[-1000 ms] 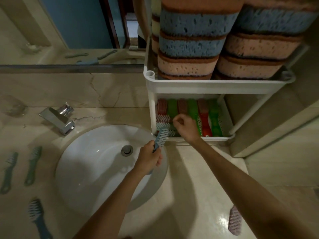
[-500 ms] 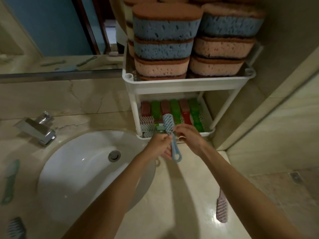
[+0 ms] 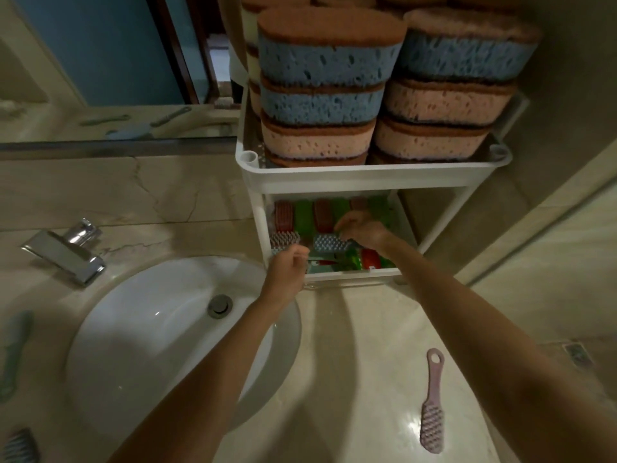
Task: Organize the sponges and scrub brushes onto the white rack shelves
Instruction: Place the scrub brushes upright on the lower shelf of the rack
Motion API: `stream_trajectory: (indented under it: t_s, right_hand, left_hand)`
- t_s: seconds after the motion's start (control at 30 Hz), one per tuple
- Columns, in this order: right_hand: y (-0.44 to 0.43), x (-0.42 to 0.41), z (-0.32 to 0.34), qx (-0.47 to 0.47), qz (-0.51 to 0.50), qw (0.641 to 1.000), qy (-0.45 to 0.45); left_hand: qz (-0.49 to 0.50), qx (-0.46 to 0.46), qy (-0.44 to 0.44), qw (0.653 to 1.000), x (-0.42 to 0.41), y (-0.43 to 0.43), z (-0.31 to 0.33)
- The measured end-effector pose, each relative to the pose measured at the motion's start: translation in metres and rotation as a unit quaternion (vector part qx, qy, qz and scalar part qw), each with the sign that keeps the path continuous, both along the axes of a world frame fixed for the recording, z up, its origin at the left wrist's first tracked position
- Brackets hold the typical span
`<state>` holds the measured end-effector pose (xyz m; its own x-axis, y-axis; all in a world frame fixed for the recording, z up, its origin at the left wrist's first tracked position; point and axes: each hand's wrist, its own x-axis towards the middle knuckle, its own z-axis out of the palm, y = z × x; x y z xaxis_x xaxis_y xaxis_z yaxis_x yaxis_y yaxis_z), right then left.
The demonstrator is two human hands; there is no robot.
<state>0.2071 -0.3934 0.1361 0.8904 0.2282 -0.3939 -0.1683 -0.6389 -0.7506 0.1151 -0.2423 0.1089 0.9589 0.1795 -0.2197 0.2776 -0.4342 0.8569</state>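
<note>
- Right hand (image 3: 362, 230) reaches inside lower shelf (image 3: 350, 275); fingers curled at right end of blue brush (image 3: 329, 242), grip unclear from blur.
- Left hand (image 3: 288, 267) fisted at shelf front, pinching what looks like the brush handle.
- Step: seating the brush. Next: likely let go, withdraw.
- Brush bristles up, long axis roughly left-right across shelf.
- Above hands: sponges (image 3: 320, 91) stacked.
- Behind right arm: pink brush (image 3: 432, 401) on counter, handle pointing away.
</note>
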Motion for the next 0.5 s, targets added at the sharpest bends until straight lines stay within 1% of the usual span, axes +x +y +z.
stream_trajectory:
  t_s: [0.03,0.1,0.2,0.27,0.33,0.4,0.5]
  right_hand:
    - [0.000,-0.002,-0.004,-0.023,0.028,0.999,-0.003]
    - [0.000,-0.006,-0.013,-0.051,0.072,0.996,-0.008]
    - [0.001,-0.014,-0.027,-0.015,0.080,0.996,-0.022]
    - [0.002,-0.019,-0.035,-0.011,0.076,0.996,-0.053]
    - [0.003,-0.024,-0.036,-0.042,0.073,0.993,-0.088]
    - [0.005,-0.028,-0.038,-0.097,0.080,0.985,-0.120]
    - [0.003,-0.035,-0.040,-0.166,0.113,0.969,-0.141]
  left_hand:
    - [-0.010,0.048,-0.009,0.999,-0.001,0.001,-0.001]
    - [-0.033,0.093,-0.008,0.995,-0.001,0.003,-0.003]
    - [-0.069,0.141,0.008,0.988,0.000,0.004,-0.009]
    - [-0.084,0.166,0.010,0.982,-0.002,0.004,-0.013]
    - [-0.090,0.179,0.011,0.980,-0.003,0.005,-0.015]
    - [-0.098,0.184,0.013,0.978,-0.004,0.006,-0.015]
    - [-0.105,0.188,0.017,0.976,-0.006,0.006,-0.015]
